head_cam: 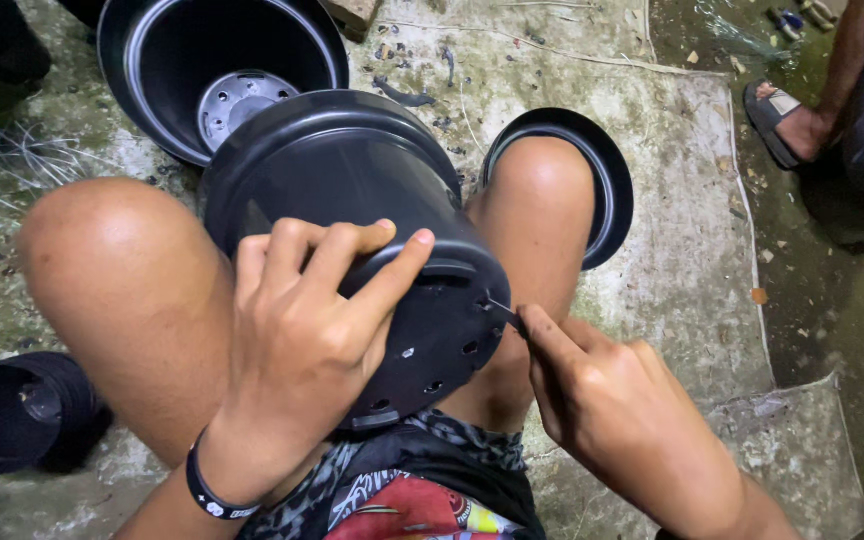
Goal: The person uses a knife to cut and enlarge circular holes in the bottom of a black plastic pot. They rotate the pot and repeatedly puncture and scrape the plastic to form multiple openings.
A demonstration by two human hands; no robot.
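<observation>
Harsh light from the camera side, glare on skin, dark corners, sharp focus, slight wide-angle bend

Your left hand (302, 340) is spread wide, fingers fanned and curled forward, thumb stretched right, wrist banded in black. Your right hand (592, 395) is pinched tight, thumb and forefinger pressed together, forearm running off lower right. Both knees are raised.

Count: black plastic pots, four — held (352, 190), upright (182, 60), behind knee (612, 190), left stack (12, 410) (stack depth unclear). Sandalled foot (787, 115), one.
</observation>
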